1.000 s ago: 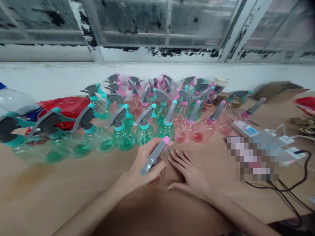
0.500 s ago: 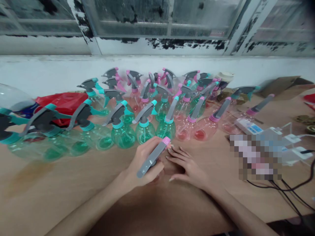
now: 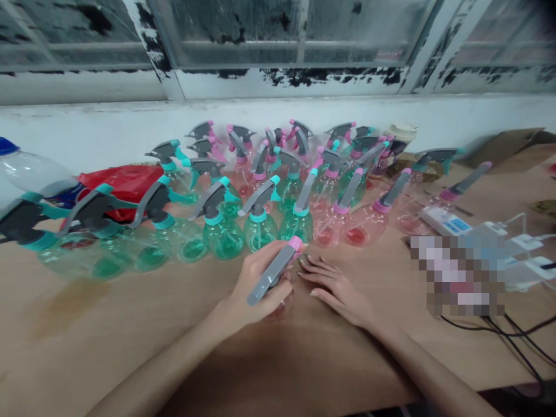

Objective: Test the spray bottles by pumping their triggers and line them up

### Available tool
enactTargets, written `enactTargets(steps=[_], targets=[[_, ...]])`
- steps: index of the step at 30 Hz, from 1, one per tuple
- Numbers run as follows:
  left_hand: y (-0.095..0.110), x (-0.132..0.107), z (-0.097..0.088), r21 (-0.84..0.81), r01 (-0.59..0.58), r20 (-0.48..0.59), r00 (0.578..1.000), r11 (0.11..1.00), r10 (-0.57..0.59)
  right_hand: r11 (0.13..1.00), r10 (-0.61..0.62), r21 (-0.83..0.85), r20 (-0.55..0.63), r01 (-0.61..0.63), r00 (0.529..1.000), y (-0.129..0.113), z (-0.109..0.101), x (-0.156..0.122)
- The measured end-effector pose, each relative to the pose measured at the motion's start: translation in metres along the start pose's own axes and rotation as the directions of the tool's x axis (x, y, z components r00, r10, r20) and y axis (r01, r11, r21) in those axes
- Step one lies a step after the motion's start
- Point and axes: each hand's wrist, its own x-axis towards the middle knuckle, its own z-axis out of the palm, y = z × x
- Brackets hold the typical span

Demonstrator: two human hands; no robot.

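Grip, left hand (image 3: 256, 286): closed full round the neck of a spray bottle (image 3: 274, 270). Grey trigger head slanting up and away, pink nozzle tip at the far end. Pink see-through body mostly hidden under the palm; seemingly resting on the desk (image 3: 130, 324), cannot tell for sure.

Grip, right hand (image 3: 336, 286): wide, holding nothing. Laid flat on the desk just right of the bottle, fingers spread, tips pointing toward it. Touching or barely apart, cannot tell.

Place of the bottle: front edge of the crowd, just before the green bottles (image 3: 223, 234), with the pink bottles (image 3: 356, 223) beginning a little to the right. All of those upright, in rough rows back to the white ledge.

Elsewhere: red bag (image 3: 117, 182) behind the left-hand rows, big clear bottle (image 3: 30, 171) at far left, power strip (image 3: 443, 222) and black cables (image 3: 499, 327) off to the right, well apart from both hands.

Step in hand, as judged: one pink bottle held at the front of the rows, head looking seated on it, free hand alongside as a steady.

Next move, as judged: calls for a firm hold at the neck and a level base on the desk, keeping the trigger head off the green neighbours just behind. Risk of tipping several at once with one nudge.
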Motion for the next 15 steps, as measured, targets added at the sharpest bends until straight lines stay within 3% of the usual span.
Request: enactTargets(steps=[8, 15], targets=[[0.0005, 0.0002, -0.0008, -0.001, 0.017, 0.000, 1.000, 1.000, -0.017, 1.000, 0.013, 0.025, -0.029, -0.013, 0.999, -0.0004, -0.0008, 0.0006], [-0.0020, 0.0023, 0.0000, 0.054, -0.076, -0.017, 0.997, 0.996, 0.077, 1.000, 0.011, 0.010, -0.042, -0.010, 0.999, 0.0046, 0.0031, 0.0006]])
